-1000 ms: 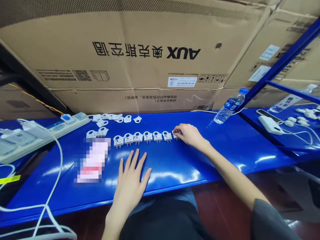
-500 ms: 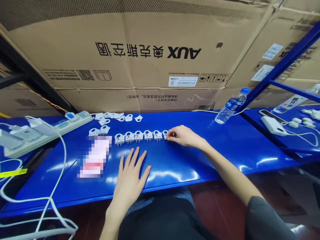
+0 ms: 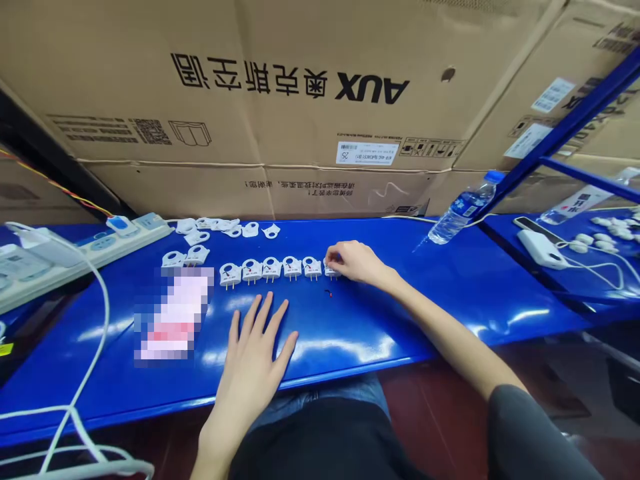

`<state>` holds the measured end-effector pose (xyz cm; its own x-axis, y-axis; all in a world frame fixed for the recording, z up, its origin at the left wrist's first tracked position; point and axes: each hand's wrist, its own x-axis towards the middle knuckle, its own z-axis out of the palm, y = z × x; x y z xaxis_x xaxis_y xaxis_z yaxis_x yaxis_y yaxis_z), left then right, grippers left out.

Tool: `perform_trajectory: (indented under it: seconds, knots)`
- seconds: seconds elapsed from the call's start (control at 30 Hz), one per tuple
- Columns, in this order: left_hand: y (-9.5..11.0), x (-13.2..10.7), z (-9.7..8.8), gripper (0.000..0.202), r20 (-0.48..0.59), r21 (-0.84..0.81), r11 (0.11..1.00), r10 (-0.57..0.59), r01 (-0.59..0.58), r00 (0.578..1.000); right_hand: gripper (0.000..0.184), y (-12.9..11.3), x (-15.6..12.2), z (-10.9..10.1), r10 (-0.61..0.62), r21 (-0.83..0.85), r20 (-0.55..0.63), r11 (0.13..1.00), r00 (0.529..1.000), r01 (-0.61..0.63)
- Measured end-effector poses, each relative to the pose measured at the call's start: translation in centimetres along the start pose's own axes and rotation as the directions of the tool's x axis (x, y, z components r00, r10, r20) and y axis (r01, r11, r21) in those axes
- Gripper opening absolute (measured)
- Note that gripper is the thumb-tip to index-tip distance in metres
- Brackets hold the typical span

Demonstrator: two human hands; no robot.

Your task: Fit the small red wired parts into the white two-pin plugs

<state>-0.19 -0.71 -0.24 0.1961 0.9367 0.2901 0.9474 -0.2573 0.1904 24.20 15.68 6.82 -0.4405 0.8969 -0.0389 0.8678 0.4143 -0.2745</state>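
White plug point(image 3: 331, 269) — pinched at fingertips of right hand point(image 3: 354, 261), left of palm, left hand point(image 3: 251, 357) spread flat.

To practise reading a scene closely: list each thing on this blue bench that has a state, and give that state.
left hand, open, flat on the bench
right hand, fingertips on the end plug; grip unclear
row of plugs, lying flat, prongs toward the near edge
water bottle, capped, not upright

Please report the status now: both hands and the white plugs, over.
Left hand flat on blue table, open. Right hand curled over end plug of plug row; grip hidden. Water bottle apart, far right.
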Motion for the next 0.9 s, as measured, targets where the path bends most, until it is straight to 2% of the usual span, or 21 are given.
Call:
perform_trajectory:
  seconds: [0.43,0.6,0.7,0.9]
  knots:
    - [0.0,0.1,0.1,0.058,0.015,-0.005,1.000,-0.009,0.009,1.000,0.017,-0.2,-0.3,-0.7,-0.006,0.064,0.040,0.998,0.999,0.003]
    - [0.0,0.1,0.2,0.058,0.005,-0.007,1.000,-0.011,0.011,1.000,0.015,0.0,-1.2,-1.9,-0.223,0.313,0.122,0.933,0.967,0.175]
    - [0.0,0.1,0.2,0.058,0.011,-0.007,1.000,-0.013,0.013,1.000,0.015,0.0,-1.3,-2.0,-0.296,0.385,0.152,0.897,0.943,0.219]
    - [0.0,0.0,0.1,0.058,0.016,-0.008,1.000,-0.007,0.007,1.000,0.016,-0.7,0.4,-0.8,-0.150,0.322,-0.061,0.933,0.987,0.162]
